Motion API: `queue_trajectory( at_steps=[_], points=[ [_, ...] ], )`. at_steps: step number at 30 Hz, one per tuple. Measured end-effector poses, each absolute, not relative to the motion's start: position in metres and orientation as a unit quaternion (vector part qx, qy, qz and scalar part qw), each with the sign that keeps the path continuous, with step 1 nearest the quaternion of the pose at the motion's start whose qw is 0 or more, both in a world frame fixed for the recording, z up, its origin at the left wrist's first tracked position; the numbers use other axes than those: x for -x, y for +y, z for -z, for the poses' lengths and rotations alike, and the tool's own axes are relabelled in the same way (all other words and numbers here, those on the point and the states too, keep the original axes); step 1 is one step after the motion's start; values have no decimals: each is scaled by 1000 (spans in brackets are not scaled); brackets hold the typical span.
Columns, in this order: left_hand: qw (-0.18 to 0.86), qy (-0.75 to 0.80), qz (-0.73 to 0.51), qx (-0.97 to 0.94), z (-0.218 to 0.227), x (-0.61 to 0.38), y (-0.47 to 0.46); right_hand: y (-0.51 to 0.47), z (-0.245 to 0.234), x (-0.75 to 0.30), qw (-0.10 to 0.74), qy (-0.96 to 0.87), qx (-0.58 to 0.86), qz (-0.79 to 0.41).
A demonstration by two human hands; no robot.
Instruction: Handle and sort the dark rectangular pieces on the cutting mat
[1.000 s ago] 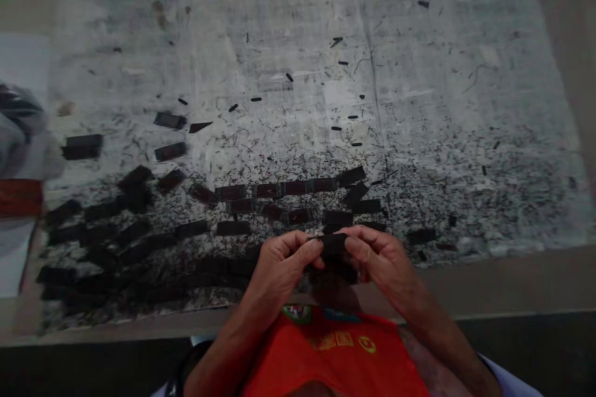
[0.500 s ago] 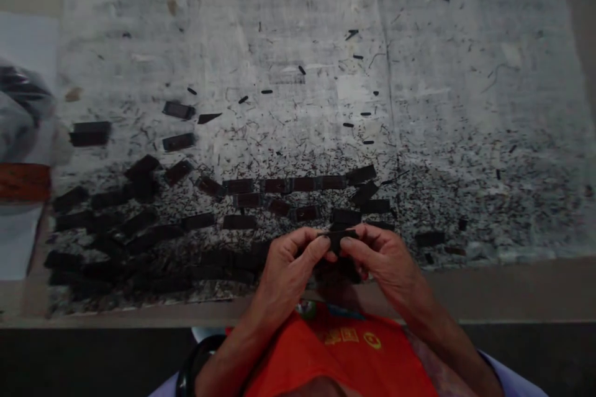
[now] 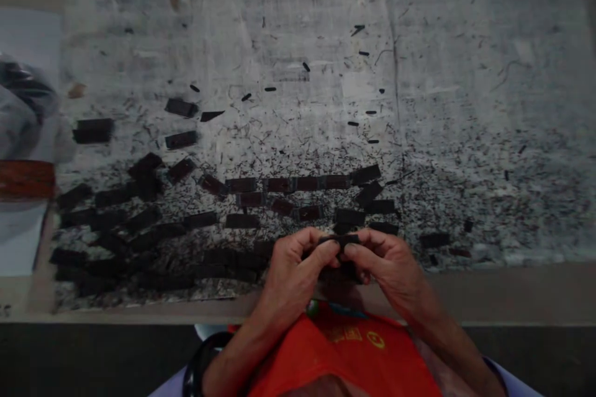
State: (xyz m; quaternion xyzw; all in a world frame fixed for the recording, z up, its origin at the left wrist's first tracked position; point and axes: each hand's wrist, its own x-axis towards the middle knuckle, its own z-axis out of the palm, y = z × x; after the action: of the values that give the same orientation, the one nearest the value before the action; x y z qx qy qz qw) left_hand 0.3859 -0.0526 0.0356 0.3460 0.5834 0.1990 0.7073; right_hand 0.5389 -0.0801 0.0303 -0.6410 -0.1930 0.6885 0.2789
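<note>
My left hand (image 3: 295,267) and my right hand (image 3: 388,263) meet over the table's near edge, fingers pinched together on one small black rectangular piece (image 3: 342,239) held between them. Both thumbs press on its top edge. Just beyond my hands several similar black rectangular pieces (image 3: 279,185) lie in rough rows on the sheet. A denser heap of the same black pieces (image 3: 125,242) spreads to the left.
A worn grey-white sheet (image 3: 326,25) covers the table, strewn with fine black shavings and small black slivers (image 3: 358,30). At the far left lie a blurred grey-and-black object (image 3: 21,108) and a red-brown block (image 3: 25,178). The table's front edge (image 3: 512,291) runs below my hands.
The view has drifted slightly, shifting the table contents right and down. My hands have kept working the same black piece, which now shows edge-on and thinner between my fingertips.
</note>
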Motion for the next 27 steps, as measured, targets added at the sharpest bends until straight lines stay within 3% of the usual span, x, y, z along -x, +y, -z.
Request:
queue_trajectory(
  at_steps=[18,27],
  points=[
    [790,544,-168,-225,-28,-376,-48,-75,-27,-542,307,-165,642,-683],
    [768,557,-175,-265,-28,-377,-46,-76,-25,-541,300,-157,612,-714]
  ],
)
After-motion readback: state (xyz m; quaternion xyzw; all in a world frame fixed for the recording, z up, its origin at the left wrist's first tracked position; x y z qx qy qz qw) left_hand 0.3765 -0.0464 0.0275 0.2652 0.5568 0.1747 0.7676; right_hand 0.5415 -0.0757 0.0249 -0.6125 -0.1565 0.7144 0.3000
